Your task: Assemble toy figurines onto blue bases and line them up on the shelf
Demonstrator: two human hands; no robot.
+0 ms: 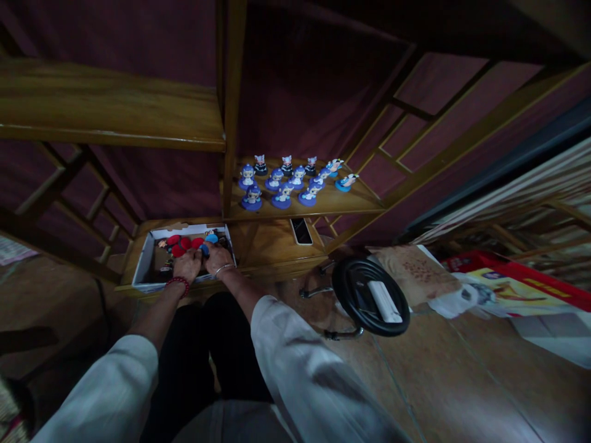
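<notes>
Both my hands reach into a shallow white cardboard box point(144, 261) on the low wooden ledge. Small figurines with red bases point(181, 245) and a blue-based figurine point(211, 238) lie jumbled in it. My left hand point(187, 266), with a red bead bracelet, has its fingers curled close to the red pieces; what they hold is hidden. Beside it, my right hand point(218, 258), wearing a silver bangle, is closed round a blue figurine point(205, 249), mostly covered by the fingers. On the shelf above stand several purple-based figurines point(282, 195) in rows.
Behind the purple ones are black-based figurines point(287, 165), with blue-based figurines point(346, 183) at the right. A phone point(301, 232) lies on the ledge. A black round stool point(344, 295) carries a white packet point(385, 301). Bags and a red-yellow box point(517, 289) sit further right.
</notes>
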